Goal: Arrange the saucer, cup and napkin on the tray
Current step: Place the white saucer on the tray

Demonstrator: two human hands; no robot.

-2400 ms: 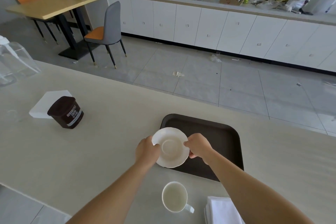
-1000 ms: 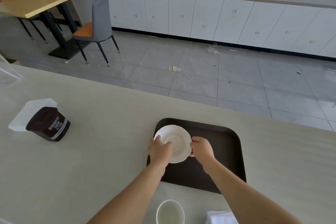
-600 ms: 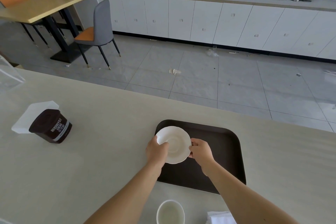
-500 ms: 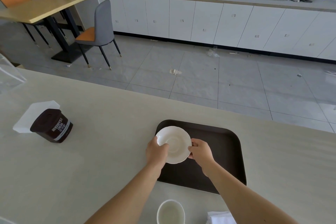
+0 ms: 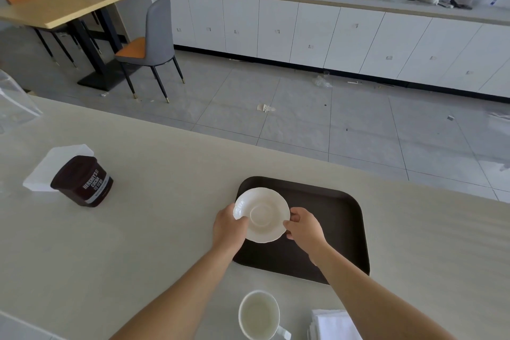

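A white saucer (image 5: 262, 214) sits over the left part of the dark brown tray (image 5: 339, 218) on the pale counter. My left hand (image 5: 227, 226) grips its left rim and my right hand (image 5: 303, 228) grips its right rim. Whether the saucer rests on the tray or hovers just above it, I cannot tell. A white cup (image 5: 259, 315) stands on the counter near me, below the tray. To the right of the cup lies a stack of white folded napkins (image 5: 335, 324), cut off by the frame's bottom edge.
A brown cocoa tub (image 5: 82, 181) stands at the left on the counter, with a white napkin holder (image 5: 55, 164) behind it. A clear plastic object (image 5: 13, 107) is at the far left edge. Beyond the counter's far edge lies tiled floor.
The saucer, held by both hands, moved from the tray's near-left edge farther onto the tray's left part. In the last half second it has hardly shifted.
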